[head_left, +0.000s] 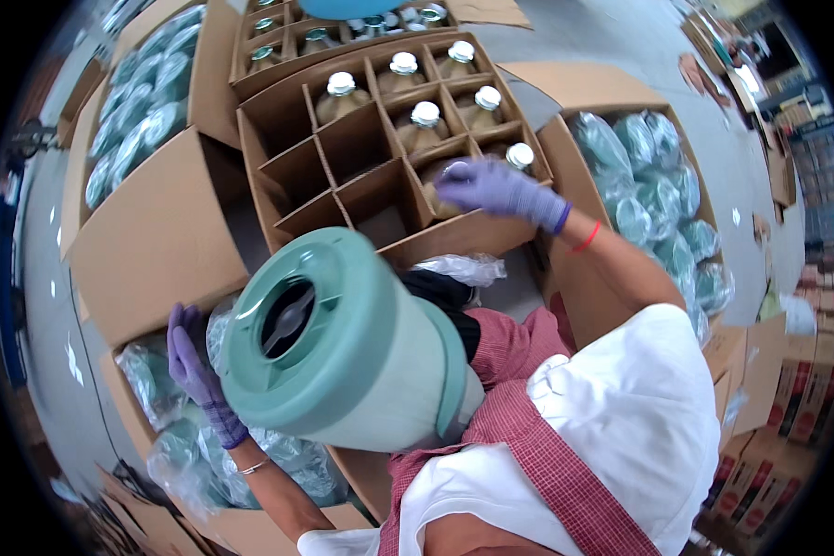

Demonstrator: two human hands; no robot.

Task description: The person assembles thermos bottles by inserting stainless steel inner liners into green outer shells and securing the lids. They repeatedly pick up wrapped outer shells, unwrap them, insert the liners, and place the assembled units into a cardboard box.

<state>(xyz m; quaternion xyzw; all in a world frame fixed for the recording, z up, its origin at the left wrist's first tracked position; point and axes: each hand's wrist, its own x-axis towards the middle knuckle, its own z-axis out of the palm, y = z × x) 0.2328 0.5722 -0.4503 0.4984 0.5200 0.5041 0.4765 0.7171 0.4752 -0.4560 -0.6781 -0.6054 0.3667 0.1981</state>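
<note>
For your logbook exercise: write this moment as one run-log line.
right hand: lowering bottle into divided carton | left hand: in box of bagged items

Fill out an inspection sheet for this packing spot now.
Surface: grey concrete floor packed with open cartons.
Job's things: divided carton holds capped jars in its far cells; near cells empty.
Clutter: cartons of bagged jars; pale green cap brim in front.
Grips: right hand, gloved, over a jar in a cell; left hand on bagged jars.
Cables: nothing seen.
Surroundings: stacked red-printed boxes at right.
</note>
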